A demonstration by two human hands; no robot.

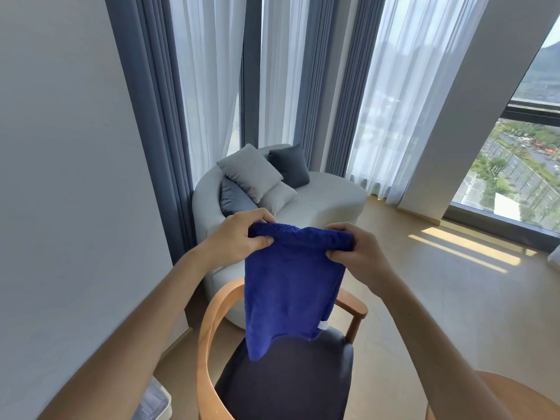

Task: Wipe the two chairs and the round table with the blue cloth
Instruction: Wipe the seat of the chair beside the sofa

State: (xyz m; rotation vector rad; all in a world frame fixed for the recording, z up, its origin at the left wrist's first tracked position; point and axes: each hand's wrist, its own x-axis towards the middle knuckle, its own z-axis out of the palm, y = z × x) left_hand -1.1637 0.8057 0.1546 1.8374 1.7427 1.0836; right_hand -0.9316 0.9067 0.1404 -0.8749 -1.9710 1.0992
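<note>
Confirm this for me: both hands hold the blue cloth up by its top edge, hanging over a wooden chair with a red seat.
Not quite. The head view shows the left hand and right hand pinching the blue cloth by its top edge above the wooden chair, but the seat is dark navy, not red.

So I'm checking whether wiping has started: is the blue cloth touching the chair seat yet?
No, the blue cloth hangs in the air from both hands, left hand and right hand, above the chair.
</note>
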